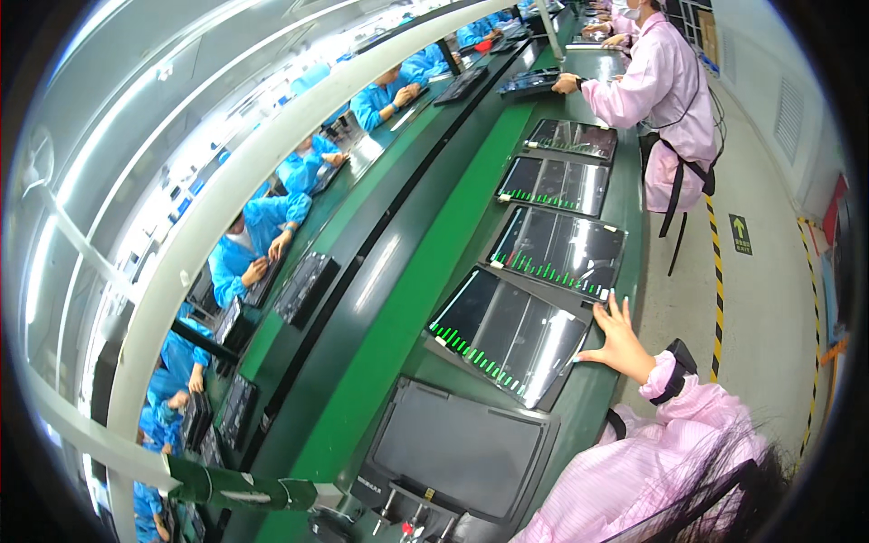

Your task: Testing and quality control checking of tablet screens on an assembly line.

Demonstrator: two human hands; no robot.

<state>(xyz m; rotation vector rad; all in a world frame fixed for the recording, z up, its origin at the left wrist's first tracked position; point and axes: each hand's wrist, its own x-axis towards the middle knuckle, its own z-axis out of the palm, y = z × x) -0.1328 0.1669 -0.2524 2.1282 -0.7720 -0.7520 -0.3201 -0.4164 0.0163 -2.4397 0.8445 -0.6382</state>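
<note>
My right hand (617, 342) reaches in from the lower right in a pink sleeve with a black wristband. Its fingers are spread over the bench edge, with the thumb at the right edge of a flat display panel (507, 339) and the fingertips by the lower right corner of a second panel (561, 249). Whether the fingers press on either panel is hard to tell. Both dark panels show rows of green bars, and the nearer lies askew, close to the other. My left hand is not in view.
More display panels (554, 185) line the green bench (362, 385) towards a co-worker in pink (665, 72). Nearby are a grey panel (453, 443) with metal clamps (412, 516) and a green-wrapped bar (240, 487). Workers in blue (258, 231) sit opposite. Striped tape (715, 290) marks the floor.
</note>
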